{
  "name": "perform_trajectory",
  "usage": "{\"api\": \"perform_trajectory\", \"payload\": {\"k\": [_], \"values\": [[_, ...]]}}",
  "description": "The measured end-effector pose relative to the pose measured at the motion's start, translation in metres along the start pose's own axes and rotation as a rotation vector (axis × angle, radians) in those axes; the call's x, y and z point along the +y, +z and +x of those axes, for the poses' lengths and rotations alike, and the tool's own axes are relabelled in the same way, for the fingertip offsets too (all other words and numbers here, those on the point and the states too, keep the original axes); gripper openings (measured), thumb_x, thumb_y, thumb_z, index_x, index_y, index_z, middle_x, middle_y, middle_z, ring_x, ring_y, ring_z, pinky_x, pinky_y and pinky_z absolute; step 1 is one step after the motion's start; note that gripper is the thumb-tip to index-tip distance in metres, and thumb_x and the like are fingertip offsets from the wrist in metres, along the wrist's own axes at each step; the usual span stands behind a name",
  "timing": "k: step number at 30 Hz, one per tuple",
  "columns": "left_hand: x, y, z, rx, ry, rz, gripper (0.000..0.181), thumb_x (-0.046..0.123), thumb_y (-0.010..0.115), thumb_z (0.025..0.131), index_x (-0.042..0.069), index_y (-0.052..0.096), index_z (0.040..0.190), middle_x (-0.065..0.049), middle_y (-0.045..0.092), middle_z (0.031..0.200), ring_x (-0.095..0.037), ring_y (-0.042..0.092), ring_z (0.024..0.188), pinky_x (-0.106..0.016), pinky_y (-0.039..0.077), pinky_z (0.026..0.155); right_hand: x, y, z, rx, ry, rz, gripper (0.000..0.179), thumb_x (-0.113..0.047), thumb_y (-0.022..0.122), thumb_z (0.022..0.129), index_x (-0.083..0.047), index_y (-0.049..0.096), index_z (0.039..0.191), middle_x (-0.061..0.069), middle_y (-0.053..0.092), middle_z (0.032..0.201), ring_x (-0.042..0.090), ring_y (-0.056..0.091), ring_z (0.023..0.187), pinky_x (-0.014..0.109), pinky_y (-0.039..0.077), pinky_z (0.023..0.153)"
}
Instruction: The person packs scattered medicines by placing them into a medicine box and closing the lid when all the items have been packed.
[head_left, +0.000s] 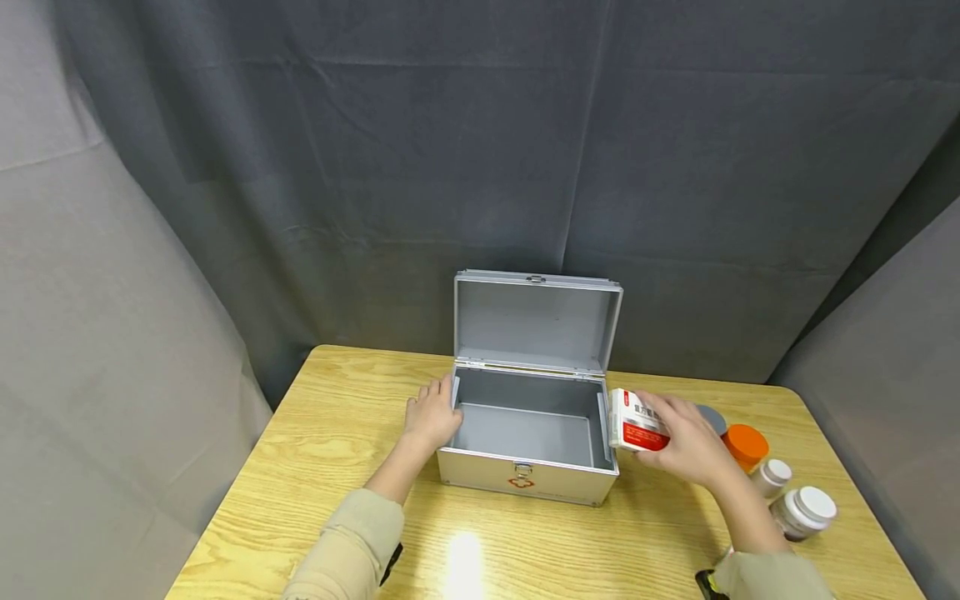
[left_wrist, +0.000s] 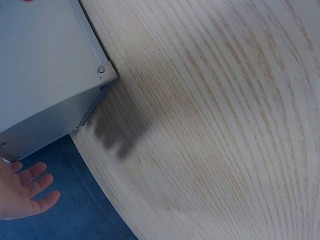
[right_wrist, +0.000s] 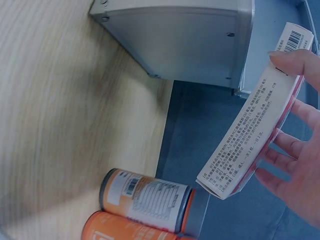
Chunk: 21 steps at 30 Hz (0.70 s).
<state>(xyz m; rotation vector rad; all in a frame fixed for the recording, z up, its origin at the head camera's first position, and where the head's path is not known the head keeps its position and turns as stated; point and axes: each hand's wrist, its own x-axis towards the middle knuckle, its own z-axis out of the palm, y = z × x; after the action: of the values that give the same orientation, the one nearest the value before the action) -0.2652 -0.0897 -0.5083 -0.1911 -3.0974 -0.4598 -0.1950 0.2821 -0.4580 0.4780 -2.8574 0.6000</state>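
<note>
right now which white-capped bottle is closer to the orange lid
The smaller white-capped bottle, beside the orange lid; the larger white-capped bottle stands farther from that lid, nearer the person.

On the near face of the silver case (head_left: pixel 483 472) we see a red cross-shaped emblem (head_left: pixel 521 482), with faint lettering too small to read. The white-and-red carton (head_left: pixel 633 421) on the right seems to begin "复方" in large characters — on its side we read "一次1粒,一日2次", near a barcode (right_wrist: pixel 293 41). One orange-and-white canister (right_wrist: pixel 155 201), farther right, carries a second barcode (right_wrist: pixel 131 187) and print we cannot make out.
</note>
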Motion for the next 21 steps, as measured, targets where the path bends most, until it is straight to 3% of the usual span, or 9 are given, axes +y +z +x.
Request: {"api": "perform_trajectory", "payload": {"k": [13,21], "values": [[0.000,-0.001,-0.001,-0.001,-0.009,-0.006,0.066,0.029,0.053,0.084,0.006,0.028,0.142,-0.015,0.044,0.132,-0.033,0.040,0.121,-0.051,0.035,0.093,-0.017,0.002,0.025,-0.028,-0.041,-0.076,0.083,-0.030,0.078,0.059,-0.013,0.045,0.133,0.021,0.051,0.120,0.038,0.047,0.105,0.057,0.040,0.080],[0.000,-0.002,-0.002,0.008,-0.011,-0.006,0.066,0.029,0.053,0.085,0.007,0.028,0.142,-0.015,0.045,0.132,-0.033,0.040,0.121,-0.051,0.035,0.093,-0.029,0.009,0.042,-0.074,-0.044,-0.090,0.084,-0.034,0.075,0.059,-0.014,0.044,0.135,0.020,0.048,0.124,0.037,0.044,0.109,0.058,0.035,0.087]]}}
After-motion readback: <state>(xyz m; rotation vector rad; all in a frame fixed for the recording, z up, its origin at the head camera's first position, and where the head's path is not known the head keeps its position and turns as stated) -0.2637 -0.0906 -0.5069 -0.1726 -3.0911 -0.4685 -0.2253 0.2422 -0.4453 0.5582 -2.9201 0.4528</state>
